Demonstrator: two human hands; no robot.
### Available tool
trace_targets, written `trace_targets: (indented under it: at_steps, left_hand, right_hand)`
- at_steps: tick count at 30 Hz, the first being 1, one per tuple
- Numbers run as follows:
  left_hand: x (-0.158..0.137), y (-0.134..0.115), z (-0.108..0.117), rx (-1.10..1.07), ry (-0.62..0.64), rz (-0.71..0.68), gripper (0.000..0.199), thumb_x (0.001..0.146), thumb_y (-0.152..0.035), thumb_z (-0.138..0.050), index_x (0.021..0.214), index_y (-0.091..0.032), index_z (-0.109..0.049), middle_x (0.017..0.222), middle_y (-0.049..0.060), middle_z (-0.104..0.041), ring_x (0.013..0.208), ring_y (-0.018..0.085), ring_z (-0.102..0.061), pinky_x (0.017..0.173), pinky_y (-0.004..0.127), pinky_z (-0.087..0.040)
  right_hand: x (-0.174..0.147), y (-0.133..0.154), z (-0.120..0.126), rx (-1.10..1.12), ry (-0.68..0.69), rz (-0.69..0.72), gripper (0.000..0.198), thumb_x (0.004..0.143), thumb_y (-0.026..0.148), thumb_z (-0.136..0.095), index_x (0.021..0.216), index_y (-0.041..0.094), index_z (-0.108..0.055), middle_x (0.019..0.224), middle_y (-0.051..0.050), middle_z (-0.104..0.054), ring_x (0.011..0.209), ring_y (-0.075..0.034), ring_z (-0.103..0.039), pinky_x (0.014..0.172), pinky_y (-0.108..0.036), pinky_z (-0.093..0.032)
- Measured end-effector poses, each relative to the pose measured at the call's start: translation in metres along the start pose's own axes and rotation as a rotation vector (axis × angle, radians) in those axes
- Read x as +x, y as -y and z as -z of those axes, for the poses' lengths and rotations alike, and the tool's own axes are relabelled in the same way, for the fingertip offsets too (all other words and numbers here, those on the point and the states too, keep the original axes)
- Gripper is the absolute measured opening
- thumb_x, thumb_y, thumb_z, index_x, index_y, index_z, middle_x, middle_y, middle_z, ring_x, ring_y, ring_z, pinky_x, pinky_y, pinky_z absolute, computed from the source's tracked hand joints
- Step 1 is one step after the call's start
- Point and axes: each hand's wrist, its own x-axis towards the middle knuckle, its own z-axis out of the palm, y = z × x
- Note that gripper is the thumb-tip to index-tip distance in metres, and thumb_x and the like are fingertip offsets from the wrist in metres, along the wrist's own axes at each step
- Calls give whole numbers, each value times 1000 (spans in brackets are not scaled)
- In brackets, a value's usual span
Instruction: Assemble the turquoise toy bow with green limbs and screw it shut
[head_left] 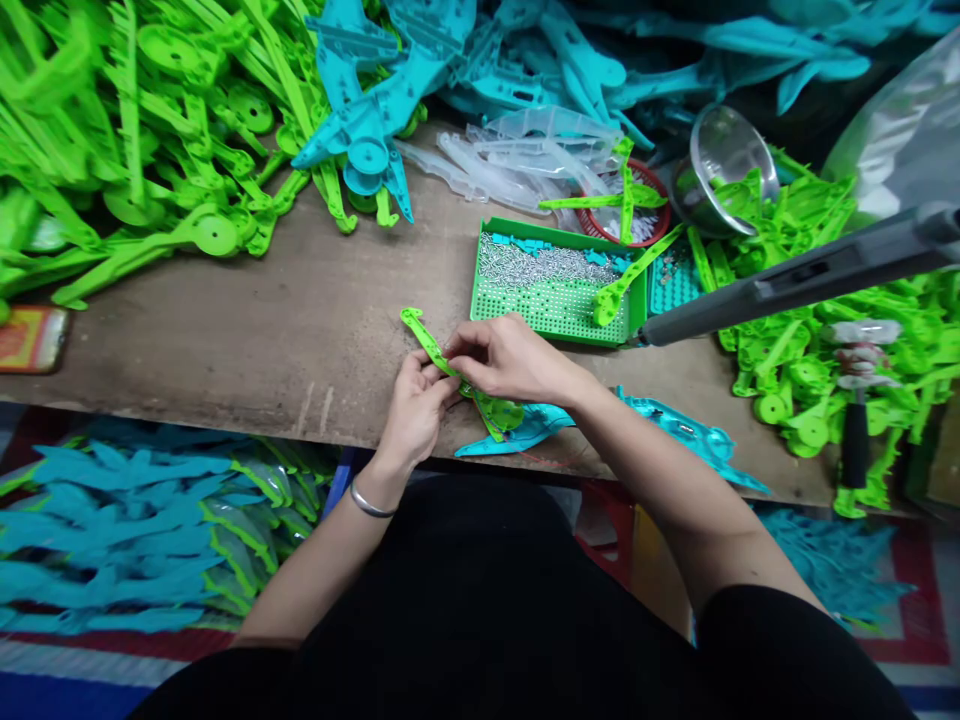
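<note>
A slim lime-green plastic part (424,338) with a hooked end is held between both hands over the front of the bench. My left hand (415,408) pinches it from below, near its middle. Against its upper side my right hand (514,362) has its fingers closed; whether a small piece sits between those fingertips is hidden. Below the hands a wider green section (501,412) shows, though I cannot tell if it belongs to the same part. A turquoise plastic shell (529,430) lies under my right forearm, with another turquoise shell piece (682,430) to its right.
A green perforated tray (555,312) of screws stands beyond my hands, a green part resting across it. A grey electric screwdriver (780,285) slants in from the right. Green parts (802,375), a hammer (855,440), a metal bowl (724,165) and turquoise shells (375,90) surround the wooden bench (247,330).
</note>
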Motion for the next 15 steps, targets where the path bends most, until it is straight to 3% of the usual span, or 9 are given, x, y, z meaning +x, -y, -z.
trace_targets:
  at_steps: [6, 15]
  left_hand:
    - [0, -4, 3, 1, 14, 16, 40, 65, -14, -75, 94, -21, -48, 86, -4, -69, 78, 10, -66, 72, 22, -55]
    - [5, -4, 1, 19, 46, -1, 41, 66, -17, -79, 94, -21, -49, 84, -5, -68, 74, 9, -66, 71, 20, -54]
  right_hand:
    - [7, -4, 1, -26, 54, 25, 21, 79, 4, -60, 85, 14, -77, 82, -4, -72, 77, -14, -61, 74, -26, -41]
    - [12, -15, -11, 66, 12, -9, 13, 82, 13, -68, 86, 16, -80, 78, -2, -66, 74, -11, -58, 74, -26, -43]
